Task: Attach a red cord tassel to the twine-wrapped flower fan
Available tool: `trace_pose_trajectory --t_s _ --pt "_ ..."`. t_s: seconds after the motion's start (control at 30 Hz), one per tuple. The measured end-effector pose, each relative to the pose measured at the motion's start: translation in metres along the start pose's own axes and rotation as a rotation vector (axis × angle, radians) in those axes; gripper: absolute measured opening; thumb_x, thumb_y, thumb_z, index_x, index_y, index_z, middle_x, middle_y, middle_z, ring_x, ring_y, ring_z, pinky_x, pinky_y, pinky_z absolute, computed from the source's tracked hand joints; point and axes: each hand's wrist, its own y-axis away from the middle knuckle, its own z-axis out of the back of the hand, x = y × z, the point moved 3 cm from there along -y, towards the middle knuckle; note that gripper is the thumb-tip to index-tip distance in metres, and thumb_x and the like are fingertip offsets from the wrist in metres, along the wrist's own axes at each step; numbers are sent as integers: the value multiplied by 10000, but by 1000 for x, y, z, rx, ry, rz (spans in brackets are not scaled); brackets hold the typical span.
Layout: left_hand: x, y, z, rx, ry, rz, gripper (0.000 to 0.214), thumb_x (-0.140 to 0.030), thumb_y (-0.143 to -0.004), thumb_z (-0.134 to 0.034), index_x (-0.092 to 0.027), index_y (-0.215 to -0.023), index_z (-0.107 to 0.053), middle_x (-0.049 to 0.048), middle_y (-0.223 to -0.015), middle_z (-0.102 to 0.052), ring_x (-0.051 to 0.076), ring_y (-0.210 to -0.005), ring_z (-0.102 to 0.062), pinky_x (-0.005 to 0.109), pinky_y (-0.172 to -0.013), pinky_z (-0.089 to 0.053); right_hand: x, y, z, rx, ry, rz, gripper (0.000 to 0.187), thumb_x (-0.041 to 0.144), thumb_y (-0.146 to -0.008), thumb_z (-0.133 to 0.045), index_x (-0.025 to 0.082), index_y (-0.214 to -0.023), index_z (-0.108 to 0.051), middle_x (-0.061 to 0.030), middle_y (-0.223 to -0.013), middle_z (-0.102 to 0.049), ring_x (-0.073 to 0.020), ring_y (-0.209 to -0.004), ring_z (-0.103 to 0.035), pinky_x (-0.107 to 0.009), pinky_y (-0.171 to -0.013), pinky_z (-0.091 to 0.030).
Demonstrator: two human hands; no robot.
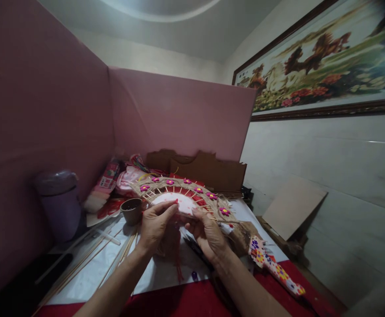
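Note:
A fan-shaped craft piece [185, 193] stands tilted above the table, with wooden spokes, a woven jute rim and several pink flowers along the arc. My left hand [154, 226] pinches its white centre from the left, fingers closed. My right hand [207, 233] grips the same centre from the right, fingers curled around it. Red threads hang down below my hands.
A small brown cup [132, 210] sits left of the fan. Thin wooden sticks [89, 264] lie on white paper [166, 273]. A lilac bin [60, 202] stands at the left. A flower-patterned stick [276, 268] lies at the right. Cardboard pieces [208, 169] lean on the pink partition [179, 110].

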Motion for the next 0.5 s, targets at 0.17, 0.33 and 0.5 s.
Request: trace_pose_trajectory --t_s 0.17,0.33,0.5 --pt "-1 2 3 -27 16 0 327 -312 -574 -805 -171 -865 -754 64 -802 -743 137 -593 -642 221 -540 -500 1 2 -4 31 33 3 217 168 -706 -707 126 -909 -643 -64 -781 -746 -159 -649 -698 -197 -513 -519" --pt "-14 -1 -2 -10 38 -37 309 -290 -569 -812 -182 -853 -760 62 -822 -748 147 -665 -658 215 -593 -511 13 1 -9 132 150 111 225 233 -751 -690 141 -944 -621 -57 -815 -742 -160 -632 -689 -202 -482 -494" --pt "-33 -6 -9 30 102 -85 291 -255 -560 -822 -177 -834 -762 60 -815 -749 159 -734 -665 240 -693 -520 32 0 -18 120 258 225 223 257 -747 -693 167 -934 -613 -24 -858 -722 -134 -638 -664 -183 -480 -471"
